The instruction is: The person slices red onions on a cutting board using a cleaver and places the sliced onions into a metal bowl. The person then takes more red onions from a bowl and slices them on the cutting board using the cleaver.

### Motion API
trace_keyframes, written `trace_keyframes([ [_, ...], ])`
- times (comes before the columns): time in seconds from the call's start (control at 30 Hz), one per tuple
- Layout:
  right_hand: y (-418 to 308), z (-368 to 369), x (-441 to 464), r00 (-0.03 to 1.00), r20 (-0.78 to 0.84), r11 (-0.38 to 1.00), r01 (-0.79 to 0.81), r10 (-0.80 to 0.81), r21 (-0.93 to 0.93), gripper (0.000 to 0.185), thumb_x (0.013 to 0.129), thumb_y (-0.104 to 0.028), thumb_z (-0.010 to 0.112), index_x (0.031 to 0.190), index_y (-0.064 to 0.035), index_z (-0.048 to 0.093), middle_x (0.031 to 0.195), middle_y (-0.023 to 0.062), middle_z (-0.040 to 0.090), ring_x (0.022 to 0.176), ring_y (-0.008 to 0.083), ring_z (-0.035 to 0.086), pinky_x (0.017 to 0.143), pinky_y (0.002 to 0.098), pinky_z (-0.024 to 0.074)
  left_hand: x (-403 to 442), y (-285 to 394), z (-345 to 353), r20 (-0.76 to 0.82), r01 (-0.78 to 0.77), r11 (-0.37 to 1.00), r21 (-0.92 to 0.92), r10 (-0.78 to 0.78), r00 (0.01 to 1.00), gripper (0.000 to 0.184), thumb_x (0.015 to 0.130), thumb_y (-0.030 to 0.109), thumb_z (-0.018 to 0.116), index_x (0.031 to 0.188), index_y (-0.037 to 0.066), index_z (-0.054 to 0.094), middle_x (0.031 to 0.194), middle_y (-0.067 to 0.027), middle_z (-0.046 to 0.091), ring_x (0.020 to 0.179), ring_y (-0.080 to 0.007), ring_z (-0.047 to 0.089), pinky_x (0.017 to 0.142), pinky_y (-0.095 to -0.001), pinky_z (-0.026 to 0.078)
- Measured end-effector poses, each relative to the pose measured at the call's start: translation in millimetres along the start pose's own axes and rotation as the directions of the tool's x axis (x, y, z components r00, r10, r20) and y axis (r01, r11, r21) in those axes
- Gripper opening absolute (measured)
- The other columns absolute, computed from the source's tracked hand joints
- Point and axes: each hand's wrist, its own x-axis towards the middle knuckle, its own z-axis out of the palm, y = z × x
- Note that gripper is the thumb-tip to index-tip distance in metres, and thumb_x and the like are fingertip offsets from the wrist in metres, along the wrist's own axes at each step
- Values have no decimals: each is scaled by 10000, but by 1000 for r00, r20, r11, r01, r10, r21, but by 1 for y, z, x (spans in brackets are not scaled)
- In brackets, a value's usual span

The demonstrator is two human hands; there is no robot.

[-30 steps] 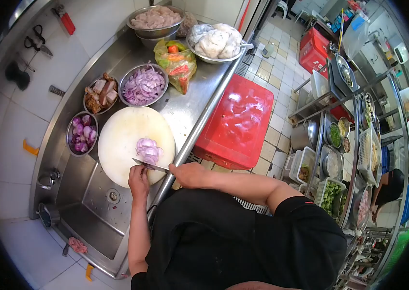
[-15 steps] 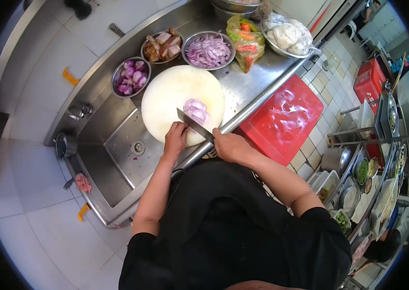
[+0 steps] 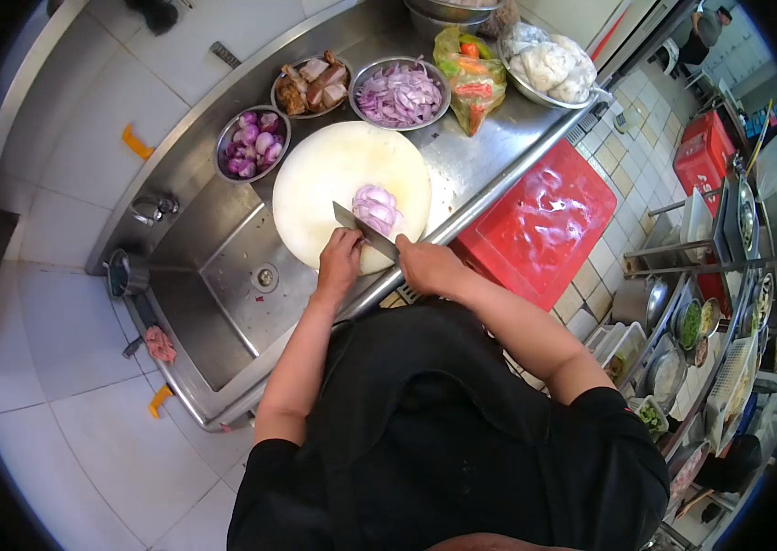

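Observation:
My right hand (image 3: 427, 267) grips the handle of a kitchen knife (image 3: 363, 230), its blade angled up and left across the front of a round white cutting board (image 3: 310, 188). My left hand (image 3: 341, 257) is closed, fingers curled at the board's near edge, close against the blade. Its fingertips press on a piece of red onion that they and the knife largely hide. Just beyond the blade lies a small heap of sliced red onion (image 3: 376, 208).
Behind the board stand bowls of whole red onions (image 3: 253, 144), meat chunks (image 3: 324, 84) and sliced onion (image 3: 398, 95). Farther right are a bag of vegetables (image 3: 469, 83) and a bowl with a white bag (image 3: 551, 69). Left is a sink (image 3: 223, 317); right, a red bin (image 3: 540, 225).
The knife and both hands have shifted slightly at the board, the right hand a little to the left. The view has moved slightly. A person far off at the upper right shows more fully.

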Motion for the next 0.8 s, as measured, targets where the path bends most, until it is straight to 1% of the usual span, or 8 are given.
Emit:
trace_keyframes([
  [0.1, -6, -19, 1, 999, -21, 1000, -30, 30, 1, 228, 1009, -113, 516, 1197, 14, 523, 953, 316, 743, 920, 498, 740, 827, 626, 564, 2, -2, 5, 54, 51, 999, -4, -51, 997, 164, 974, 64, 726, 1137, 50, 726, 1151, -152, 698, 1045, -391, 704, 889, -453, 584],
  [0.23, -3, -42, -8, 985, -115, 991, -123, 128, 48, 214, 1053, -162, 471, 1197, -8, 509, 954, 323, 734, 925, 528, 717, 833, 648, 542, 12, -1, 10, -3, 31, 999, -10, -31, 1000, 182, 972, 12, 678, 1145, 27, 732, 1201, -166, 694, 1087, -388, 691, 947, -455, 573],
  [0.33, 14, -48, -22, 989, -138, 995, -41, 52, 86, 228, 1066, -210, 508, 1216, -38, 515, 951, 317, 726, 921, 531, 704, 831, 649, 534, 31, -1, -12, -137, 101, 990, -100, -114, 984, 258, 934, -48, 638, 1157, 24, 744, 1209, -174, 698, 1045, -355, 707, 936, -418, 580],
  [0.5, 49, -39, -27, 988, -15, 986, 157, -156, 55, 270, 1057, -258, 570, 1261, -83, 584, 950, 293, 730, 918, 520, 706, 818, 637, 541, 99, -81, -70, -372, 265, 964, -36, -259, 892, 334, 954, 106, 772, 1273, 35, 706, 1183, -136, 736, 981, -270, 731, 906, -381, 584],
  [0.6, 58, -33, -14, 990, 48, 991, 130, -131, 21, 256, 1054, -280, 586, 1253, -125, 627, 941, 271, 736, 919, 498, 717, 823, 618, 555, 154, -146, -105, -349, 321, 940, -118, -342, 872, 432, 923, 187, 808, 1305, 30, 681, 1212, -171, 724, 1075, -326, 725, 944, -435, 579],
  [0.7, 65, -38, 9, 995, -2, 995, 100, -100, 8, 264, 1055, -309, 587, 1241, -128, 632, 945, 263, 742, 932, 495, 722, 834, 612, 562, 200, -184, -112, -162, 325, 941, 94, -308, 938, 640, 915, 425, 798, 1372, 1, 651, 1390, -278, 683, 1239, -432, 680, 1048, -509, 535],
  [0.77, 59, -46, 23, 1000, 3, 1000, -3, 3, -6, 277, 1056, -335, 582, 1228, -125, 636, 975, 247, 754, 947, 491, 726, 838, 608, 566, 219, -221, -90, -244, 202, 919, 340, -121, 962, 599, 936, 416, 790, 1315, -24, 643, 1297, -248, 731, 1217, -418, 692, 1033, -485, 542],
  [0.8, 59, -46, 31, 1000, -2, 1000, -15, 15, -5, 281, 1057, -335, 572, 1238, -130, 635, 996, 244, 757, 964, 488, 728, 848, 608, 566, 229, -231, -83, -172, 253, 880, 403, -198, 965, 613, 940, 426, 775, 1323, -32, 636, 1295, -261, 727, 1233, -439, 675, 1047, -503, 529],
])
